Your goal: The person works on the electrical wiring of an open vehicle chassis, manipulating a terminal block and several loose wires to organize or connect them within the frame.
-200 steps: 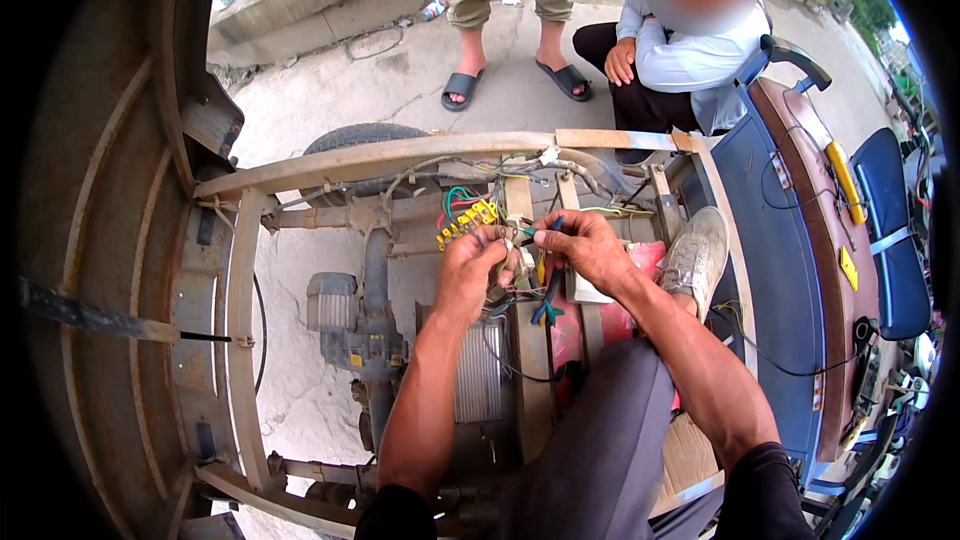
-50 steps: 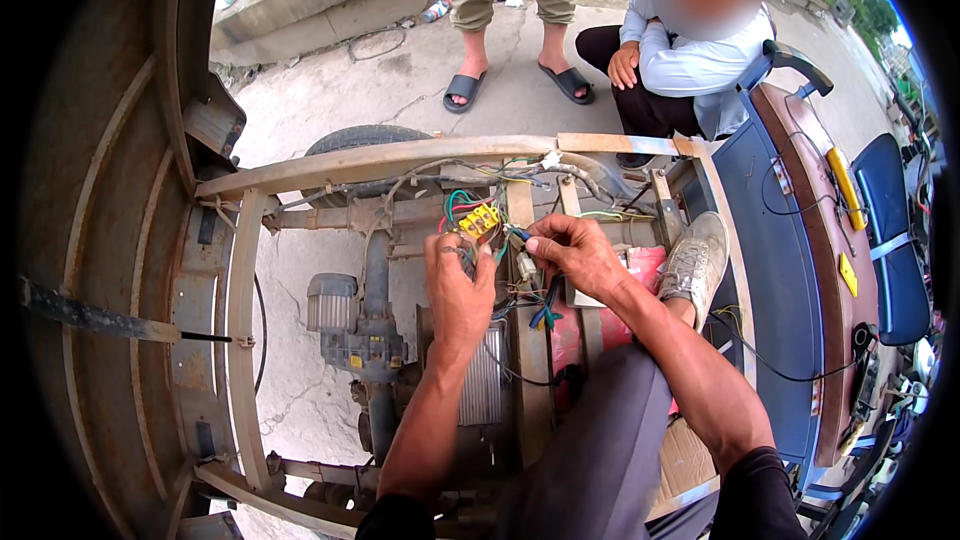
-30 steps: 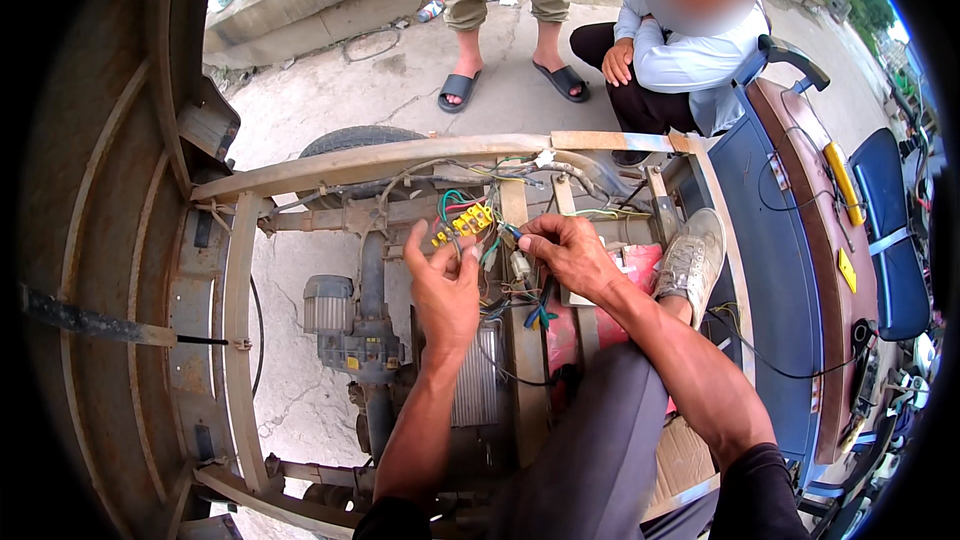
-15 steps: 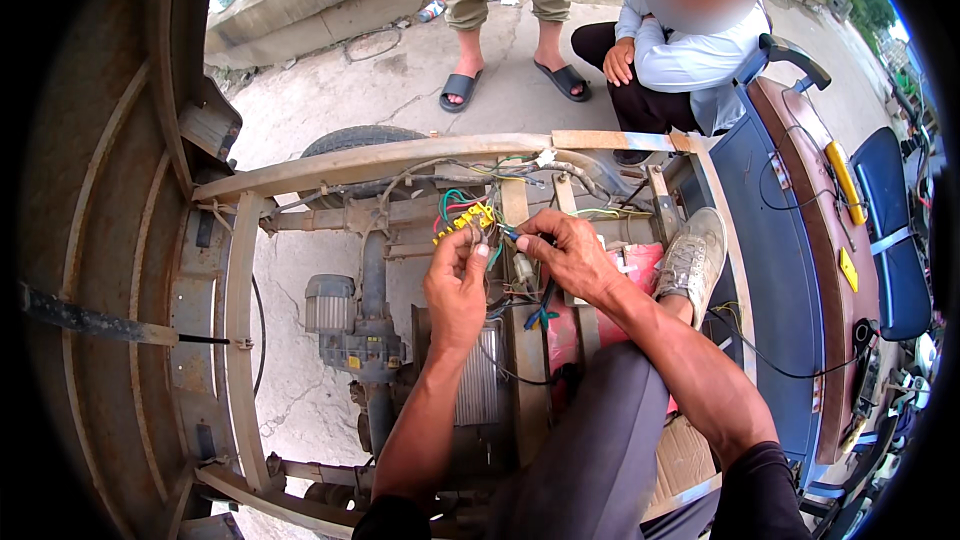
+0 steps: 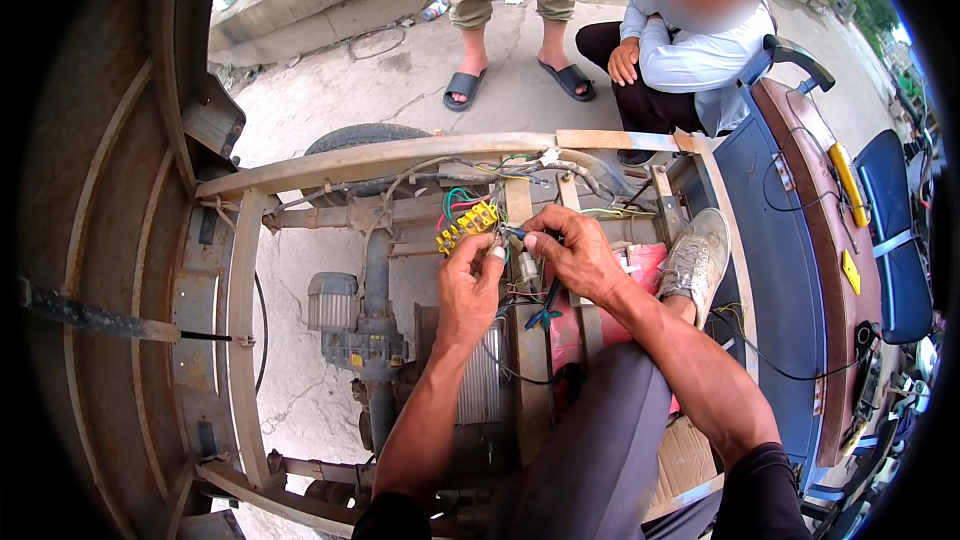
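Observation:
A yellow terminal block (image 5: pixel 464 228) sits among green and red wires (image 5: pixel 456 198) in the middle of the metal vehicle frame. Just below its right end, my left hand (image 5: pixel 470 290) is closed, thumb and fingers pinching thin wires. Close on the right, my right hand (image 5: pixel 578 258) grips a slim dark-blue piece (image 5: pixel 516 233) pointed at the left fingertips; whether it is a tool or a wrapped wire end I cannot tell. Beneath the hands hang a pale connector (image 5: pixel 527 266) and a dark cable with blue ends (image 5: pixel 543 319). The fingers hide the exact contact.
A grey motor (image 5: pixel 333 302) on an axle lies left, beside a finned metal box (image 5: pixel 480 387). My shoe (image 5: pixel 697 258) rests near a red panel (image 5: pixel 650 262). A blue seat box (image 5: pixel 775 270) stands right. One person stands beyond the frame rail (image 5: pixel 400 162); another squats.
The left fingers have dropped slightly and moved right, showing more of the yellow terminal block. The right hand stays close beside them, still gripping the dark-blue piece.

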`<state>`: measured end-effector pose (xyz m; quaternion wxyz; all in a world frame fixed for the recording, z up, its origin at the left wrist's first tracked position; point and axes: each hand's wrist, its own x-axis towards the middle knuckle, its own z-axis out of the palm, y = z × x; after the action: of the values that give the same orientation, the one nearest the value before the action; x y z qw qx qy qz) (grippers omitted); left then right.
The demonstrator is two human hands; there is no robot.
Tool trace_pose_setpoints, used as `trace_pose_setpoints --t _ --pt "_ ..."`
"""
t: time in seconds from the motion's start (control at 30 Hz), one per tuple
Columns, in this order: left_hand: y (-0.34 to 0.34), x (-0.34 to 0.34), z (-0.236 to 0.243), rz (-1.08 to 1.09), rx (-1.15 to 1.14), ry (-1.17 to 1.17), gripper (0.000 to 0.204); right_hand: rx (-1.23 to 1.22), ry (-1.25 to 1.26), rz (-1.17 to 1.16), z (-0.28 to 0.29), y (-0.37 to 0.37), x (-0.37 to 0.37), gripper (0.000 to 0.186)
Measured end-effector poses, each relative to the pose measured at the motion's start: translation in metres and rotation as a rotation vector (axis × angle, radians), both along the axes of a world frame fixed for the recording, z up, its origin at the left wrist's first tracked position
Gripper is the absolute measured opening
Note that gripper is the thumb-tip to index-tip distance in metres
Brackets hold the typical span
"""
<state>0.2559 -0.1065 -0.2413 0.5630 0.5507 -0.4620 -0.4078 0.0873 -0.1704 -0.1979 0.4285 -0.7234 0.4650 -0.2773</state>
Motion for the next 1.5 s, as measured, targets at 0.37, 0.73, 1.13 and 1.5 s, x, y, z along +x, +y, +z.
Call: trace_pose_setpoints --t 0.37,0.73,1.13,1.5 --pt "0.0 0.002 0.0 -0.031 0.009 -0.055 0.012 -0.02 0.032 -0.017 0.002 0.0 0.0 0.015" --pt "0.0 0.001 -0.001 0.017 -0.043 -0.081 0.014 -0.018 -0.012 -0.009 -0.001 0.0 0.0 0.016" --pt "0.0 0.001 0.008 0.073 -0.237 -0.388 0.018 0.038 0.04 -0.03 0.006 0.001 0.002 0.018" --pt "-0.001 0.002 0.007 0.061 -0.378 -0.561 0.02 0.112 -0.06 -0.041 0.0 0.001 0.0 0.022"
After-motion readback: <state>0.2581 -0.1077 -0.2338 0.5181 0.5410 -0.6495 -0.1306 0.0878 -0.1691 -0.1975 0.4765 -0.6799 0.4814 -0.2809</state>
